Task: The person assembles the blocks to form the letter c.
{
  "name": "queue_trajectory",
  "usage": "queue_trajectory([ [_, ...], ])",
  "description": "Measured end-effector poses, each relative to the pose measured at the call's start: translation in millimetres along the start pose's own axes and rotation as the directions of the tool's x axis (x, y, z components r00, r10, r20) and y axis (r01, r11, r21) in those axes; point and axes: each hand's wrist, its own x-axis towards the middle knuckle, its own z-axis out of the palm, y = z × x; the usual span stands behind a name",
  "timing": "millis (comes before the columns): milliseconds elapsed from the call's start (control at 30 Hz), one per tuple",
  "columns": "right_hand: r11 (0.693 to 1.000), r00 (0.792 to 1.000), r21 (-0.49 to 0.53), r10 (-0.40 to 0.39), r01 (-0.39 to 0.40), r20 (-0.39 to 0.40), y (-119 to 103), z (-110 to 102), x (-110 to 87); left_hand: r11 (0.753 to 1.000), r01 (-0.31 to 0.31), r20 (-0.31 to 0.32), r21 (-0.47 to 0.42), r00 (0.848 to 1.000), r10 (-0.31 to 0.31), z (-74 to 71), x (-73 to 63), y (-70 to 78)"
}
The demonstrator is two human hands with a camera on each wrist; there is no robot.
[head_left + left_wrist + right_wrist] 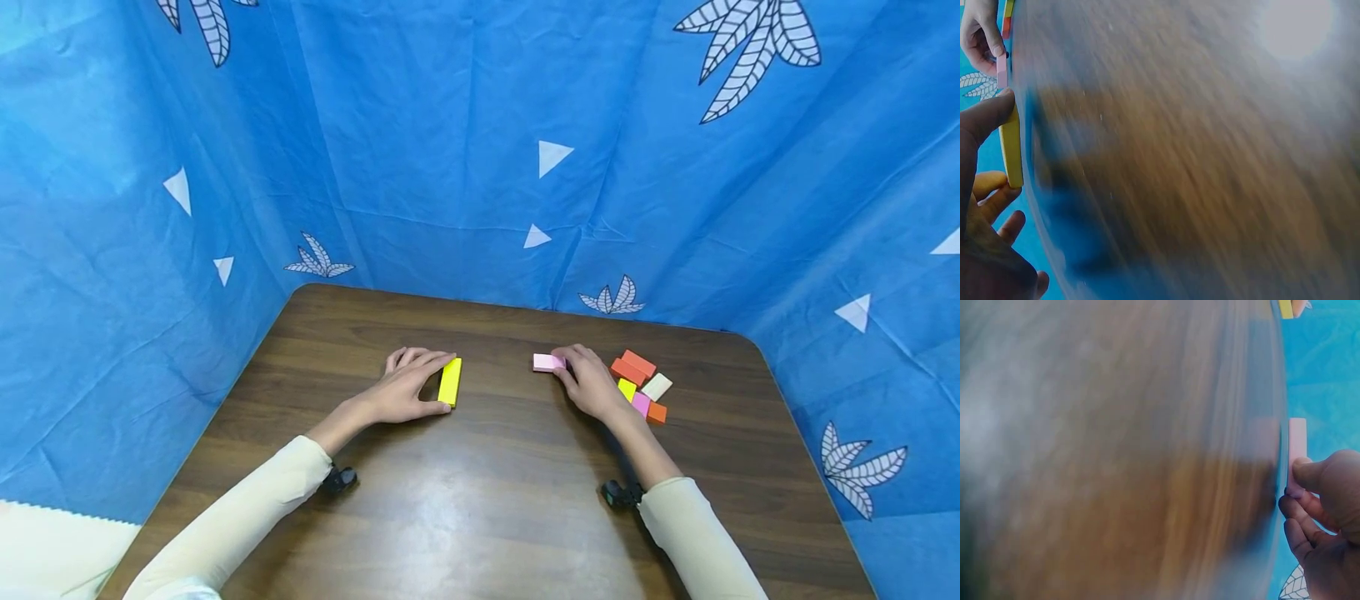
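Left hand point(405, 393): fingers clamped lengthwise on a yellow block point(450, 383), thumb at its near end, forefinger at its far end; palm lies to the block's left. Left wrist view agrees, thumb and fingertips at opposite ends.

Right hand point(592, 387): thumb and fingers pinch the right end of a pale pink block point(545, 362); its free end sticks out leftward from the fingertips, toward the yellow block. Bare tabletop point(465, 492) between the two grips, blocks well apart. Cannot tell whether the pink block touches the wood.

Just right of the right fingers, a loose cluster: two orange-red blocks point(633, 367) side by side at the far edge, a cream block point(657, 387) nearer, a second yellow block point(627, 388) closest to the hand, then a second pink block point(641, 404) and an orange block point(656, 413) on the near side.

Beyond both sets of fingers, a blue cloth point(465, 167) with leaf prints and white triangles.
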Motion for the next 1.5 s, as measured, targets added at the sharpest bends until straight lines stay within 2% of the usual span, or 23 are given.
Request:
queue_trajectory([
  [267, 1.0, 1.0, 0.001, -0.024, 0.024, -0.011, -9, 6, 5.0, 1.0, 0.026, 0.036, 0.0, 0.999, -0.026, -5.8, -8.8, -3.7],
  [733, 0.999, 0.999, 0.008, -0.044, 0.044, 0.012, -21, 15, 18.1, 0.999, 0.05, 0.029, 0.012, 0.998, -0.051, -2.3, -15.0, -11.2],
  [1100, 0.998, 0.998, 0.04, -0.056, 0.056, 0.008, -31, 23, 26.1, 1.0, 0.014, -0.024, -0.021, 1.0, -0.014, -1.3, -16.6, -8.3],
  [1500, 0.992, 0.993, 0.047, -0.115, 0.115, -0.003, -40, 33, 38.3, 0.999, 0.033, -0.041, 0.028, 0.999, -0.032, -0.5, -17.6, -7.2],
])
